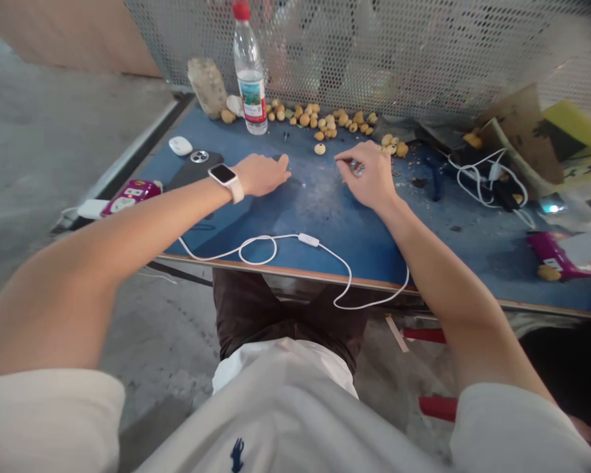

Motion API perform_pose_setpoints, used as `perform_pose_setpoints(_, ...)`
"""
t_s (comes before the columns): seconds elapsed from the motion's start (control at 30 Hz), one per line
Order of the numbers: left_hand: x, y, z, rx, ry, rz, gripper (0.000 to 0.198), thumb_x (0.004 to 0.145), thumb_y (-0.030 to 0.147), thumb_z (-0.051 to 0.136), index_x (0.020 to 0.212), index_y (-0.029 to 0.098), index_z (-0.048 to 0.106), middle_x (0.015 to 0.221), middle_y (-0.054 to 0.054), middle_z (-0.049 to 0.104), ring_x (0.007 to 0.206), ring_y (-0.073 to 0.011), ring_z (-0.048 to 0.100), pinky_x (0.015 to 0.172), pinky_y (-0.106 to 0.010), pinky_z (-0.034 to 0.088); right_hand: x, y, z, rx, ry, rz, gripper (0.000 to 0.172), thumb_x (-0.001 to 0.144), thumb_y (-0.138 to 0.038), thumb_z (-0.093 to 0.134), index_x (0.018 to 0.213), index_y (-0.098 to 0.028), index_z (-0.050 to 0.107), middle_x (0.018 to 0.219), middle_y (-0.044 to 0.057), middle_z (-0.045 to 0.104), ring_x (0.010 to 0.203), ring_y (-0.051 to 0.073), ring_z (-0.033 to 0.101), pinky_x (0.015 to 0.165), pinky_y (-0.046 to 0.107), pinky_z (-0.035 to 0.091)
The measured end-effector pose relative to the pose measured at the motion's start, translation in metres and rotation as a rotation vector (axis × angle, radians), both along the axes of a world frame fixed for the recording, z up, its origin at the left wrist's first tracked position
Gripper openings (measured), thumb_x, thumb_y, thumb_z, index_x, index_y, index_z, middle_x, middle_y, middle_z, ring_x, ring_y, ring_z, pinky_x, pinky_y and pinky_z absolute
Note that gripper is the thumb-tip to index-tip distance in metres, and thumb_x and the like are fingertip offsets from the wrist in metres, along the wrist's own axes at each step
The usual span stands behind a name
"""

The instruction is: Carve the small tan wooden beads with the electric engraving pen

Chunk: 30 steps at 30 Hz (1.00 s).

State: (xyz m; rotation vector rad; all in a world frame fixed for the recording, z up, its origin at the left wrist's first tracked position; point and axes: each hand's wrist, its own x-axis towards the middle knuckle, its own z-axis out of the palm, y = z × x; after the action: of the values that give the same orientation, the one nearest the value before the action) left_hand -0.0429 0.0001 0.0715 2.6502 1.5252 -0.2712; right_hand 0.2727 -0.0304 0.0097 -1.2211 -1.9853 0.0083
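My left hand (263, 174) rests its fingertips on the blue tabletop (325, 217) and holds nothing I can see. A white smartwatch (225, 182) sits on that wrist. My right hand (369, 176) pinches a small shiny metal object (357, 167) between its fingers, partly hidden by them. Just beyond it lies a single round tan nut or fruit (320, 149), apart from a scattered row of similar ones (320, 118). A white cable with an inline switch (308, 240) loops across the table's near edge below my hands.
A plastic water bottle (249, 72) stands at the back, before a perforated metal screen (374, 46). On the left lie a white computer mouse (180, 145) and a pink packet (131, 197). On the right are blue-handled pliers (436, 180), tangled white cable (482, 180) and cardboard (522, 131).
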Motion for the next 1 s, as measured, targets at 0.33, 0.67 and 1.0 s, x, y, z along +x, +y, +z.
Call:
perform_pose_setpoints(0.33, -0.036, 0.025, 0.001, 0.249, -0.359, -0.009, 0.052, 0.132, 0.042, 0.047, 0.176, 0.015, 0.054, 0.133, -0.02, 0.086, 0.126, -0.0369, 0.086, 0.11, -0.047, 0.064, 0.015, -0.014, 0.022, 0.131, -0.02, -0.1, 0.018, 0.111, -0.035, 0.076, 0.12, -0.034, 0.092, 0.119, 0.011, 0.094, 0.122, 0.041, 0.087, 0.122, 0.069, 0.066)
perform_pose_setpoints(0.67, -0.043, 0.011, -0.008, 0.148, -0.384, -0.077, 0.054, 0.12, 0.032, 0.07, 0.171, 0.019, 0.058, 0.147, -0.02, 0.079, 0.133, -0.0402, 0.083, 0.12, -0.054, 0.064, 0.028, -0.014, 0.027, 0.17, -0.09, -0.217, 0.027, 0.103, -0.036, 0.079, 0.122, -0.026, 0.094, 0.122, 0.012, 0.097, 0.12, 0.036, 0.089, 0.115, 0.056, 0.067)
perform_pose_setpoints(1.0, -0.056, 0.006, -0.012, 0.207, -0.334, -0.148, 0.034, 0.117, 0.026, 0.065, 0.15, 0.023, 0.073, 0.136, -0.013, 0.082, 0.129, -0.0351, 0.083, 0.117, -0.049, 0.064, 0.036, -0.018, 0.023, 0.334, -0.12, -0.195, 0.027, 0.098, -0.042, 0.08, 0.117, -0.032, 0.096, 0.111, 0.009, 0.096, 0.105, 0.038, 0.093, 0.104, 0.062, 0.067)
